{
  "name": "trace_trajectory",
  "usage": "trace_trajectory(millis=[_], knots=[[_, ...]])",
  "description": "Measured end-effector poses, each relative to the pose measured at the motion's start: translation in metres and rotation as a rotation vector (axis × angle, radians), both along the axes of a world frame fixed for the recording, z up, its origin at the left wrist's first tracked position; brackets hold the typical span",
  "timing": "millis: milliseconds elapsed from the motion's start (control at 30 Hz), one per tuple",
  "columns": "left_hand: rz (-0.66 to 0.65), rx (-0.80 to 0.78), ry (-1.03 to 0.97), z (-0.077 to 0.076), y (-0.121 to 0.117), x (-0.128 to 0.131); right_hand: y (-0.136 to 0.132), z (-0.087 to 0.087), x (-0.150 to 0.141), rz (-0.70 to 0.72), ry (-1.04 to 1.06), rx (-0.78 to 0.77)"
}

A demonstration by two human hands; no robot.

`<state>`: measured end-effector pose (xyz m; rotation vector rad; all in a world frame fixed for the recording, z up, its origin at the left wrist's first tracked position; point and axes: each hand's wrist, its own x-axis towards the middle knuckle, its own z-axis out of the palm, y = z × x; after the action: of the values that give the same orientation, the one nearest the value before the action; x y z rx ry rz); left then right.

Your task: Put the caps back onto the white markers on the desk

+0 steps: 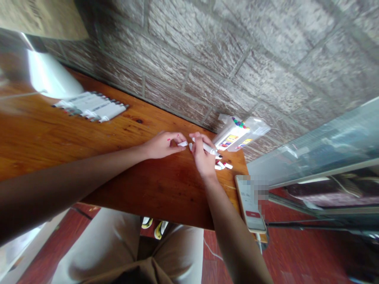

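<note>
One white piece (182,144) pinched in the left hand (161,145), one marker (211,150) gripped in the right hand (203,159), probably for control, near the counter's (166,181) back edge.

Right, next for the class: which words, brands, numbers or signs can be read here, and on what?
None can be quoted with certainty.
Tan shade: dark lettering, blurred.
Phone: figures on screen, too blurred.
Marker cases: colourful labels, too small.
Row of markers: dark print, too small.
Marker in the right hand: no legible print.
</note>
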<state>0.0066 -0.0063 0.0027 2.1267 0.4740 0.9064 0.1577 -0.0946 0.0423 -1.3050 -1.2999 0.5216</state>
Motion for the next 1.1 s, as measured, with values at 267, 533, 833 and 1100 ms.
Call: trace_trajectory(millis=[267, 533, 833, 1100], knots=[[-0.013, 0.023, 0.012, 0.004, -0.003, 0.0, 0.0, -0.001, -0.002, 0.014, -0.007, 0.0], [0.052, 0.085, 0.072, 0.002, -0.003, 0.0, 0.0, -0.005, -0.003, 0.095, -0.07, -0.043], [-0.047, 0.102, 0.102, 0.001, -0.005, 0.002, 0.002, -0.009, -0.003, 0.067, -0.076, -0.008], [-0.075, 0.039, 0.085, 0.007, -0.01, 0.001, 0.005, -0.012, 0.001, -0.015, -0.081, -0.01]])
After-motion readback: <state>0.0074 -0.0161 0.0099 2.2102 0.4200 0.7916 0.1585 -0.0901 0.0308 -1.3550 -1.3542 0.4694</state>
